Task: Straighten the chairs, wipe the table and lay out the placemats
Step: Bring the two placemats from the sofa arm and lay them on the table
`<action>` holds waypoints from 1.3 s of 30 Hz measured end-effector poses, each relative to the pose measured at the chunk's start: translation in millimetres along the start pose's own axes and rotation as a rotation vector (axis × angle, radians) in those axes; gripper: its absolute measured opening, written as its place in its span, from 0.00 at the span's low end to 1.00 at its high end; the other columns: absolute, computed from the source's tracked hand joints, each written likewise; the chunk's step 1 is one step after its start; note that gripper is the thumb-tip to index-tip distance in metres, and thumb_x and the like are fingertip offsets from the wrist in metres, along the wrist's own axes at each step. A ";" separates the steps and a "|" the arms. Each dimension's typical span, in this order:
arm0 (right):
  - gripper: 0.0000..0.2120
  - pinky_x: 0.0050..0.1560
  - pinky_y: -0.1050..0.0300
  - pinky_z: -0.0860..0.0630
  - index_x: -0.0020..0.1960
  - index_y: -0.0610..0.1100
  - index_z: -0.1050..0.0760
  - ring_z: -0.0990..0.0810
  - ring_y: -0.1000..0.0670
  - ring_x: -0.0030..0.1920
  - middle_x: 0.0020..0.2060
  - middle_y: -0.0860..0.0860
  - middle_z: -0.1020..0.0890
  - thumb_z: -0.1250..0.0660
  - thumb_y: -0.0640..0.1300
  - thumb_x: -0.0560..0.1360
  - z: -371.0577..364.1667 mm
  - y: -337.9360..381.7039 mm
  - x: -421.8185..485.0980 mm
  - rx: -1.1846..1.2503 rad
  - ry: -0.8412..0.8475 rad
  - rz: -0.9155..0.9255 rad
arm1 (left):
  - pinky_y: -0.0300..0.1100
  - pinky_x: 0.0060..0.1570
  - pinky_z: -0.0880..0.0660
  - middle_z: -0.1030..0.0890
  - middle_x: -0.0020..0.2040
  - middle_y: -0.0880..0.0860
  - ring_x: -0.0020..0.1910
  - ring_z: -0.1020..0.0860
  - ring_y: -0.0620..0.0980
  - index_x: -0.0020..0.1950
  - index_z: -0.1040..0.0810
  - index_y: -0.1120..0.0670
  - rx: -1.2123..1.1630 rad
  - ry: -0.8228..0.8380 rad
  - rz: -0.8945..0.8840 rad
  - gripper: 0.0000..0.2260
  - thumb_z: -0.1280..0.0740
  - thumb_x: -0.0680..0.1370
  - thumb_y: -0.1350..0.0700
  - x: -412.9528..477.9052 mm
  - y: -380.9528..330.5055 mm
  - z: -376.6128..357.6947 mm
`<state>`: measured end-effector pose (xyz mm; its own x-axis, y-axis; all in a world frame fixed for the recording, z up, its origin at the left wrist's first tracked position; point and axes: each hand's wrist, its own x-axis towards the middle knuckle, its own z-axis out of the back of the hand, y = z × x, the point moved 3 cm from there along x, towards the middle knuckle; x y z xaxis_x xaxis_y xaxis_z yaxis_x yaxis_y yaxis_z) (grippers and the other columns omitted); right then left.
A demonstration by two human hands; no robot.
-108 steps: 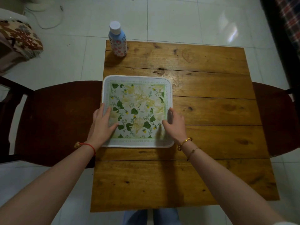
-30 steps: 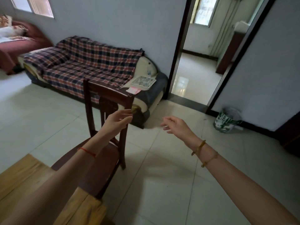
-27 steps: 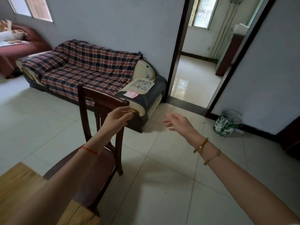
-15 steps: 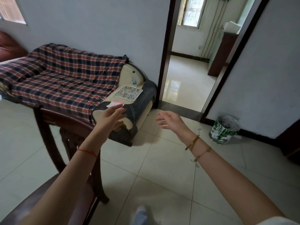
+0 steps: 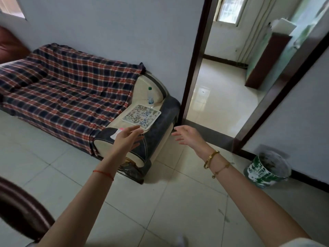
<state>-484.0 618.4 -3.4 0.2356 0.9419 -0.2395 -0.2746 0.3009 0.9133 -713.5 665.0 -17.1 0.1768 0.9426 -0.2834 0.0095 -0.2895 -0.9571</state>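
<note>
Nearer now: floral placemat [image 5: 141,116]

sofa arm [image 5: 156,132], placemat [image 5: 141,116], bottle [image 5: 150,97]

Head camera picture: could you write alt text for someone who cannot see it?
Two bare, empty, open hands, left and right, reach toward a floral placemat lying on a sofa arm, with a small bottle behind it. A plaid blanket covers the sofa, beside an open doorway and a green bucket on the tiled floor.
</note>
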 end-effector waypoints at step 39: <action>0.14 0.51 0.55 0.24 0.59 0.44 0.25 0.19 0.48 0.54 0.55 0.47 0.18 0.40 0.52 0.80 -151.6 -90.0 822.4 -0.589 0.763 -0.033 | 0.48 0.59 0.25 0.22 0.63 0.56 0.57 0.23 0.52 0.71 0.29 0.57 -0.007 -0.723 0.517 0.21 0.32 0.78 0.55 672.3 154.1 12.7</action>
<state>-406.9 1388.5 -332.6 -0.3611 0.7125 -0.6017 -0.7514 0.1598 0.6402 -605.7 1256.2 -355.9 -0.5036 0.5675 -0.6514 0.1073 -0.7071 -0.6989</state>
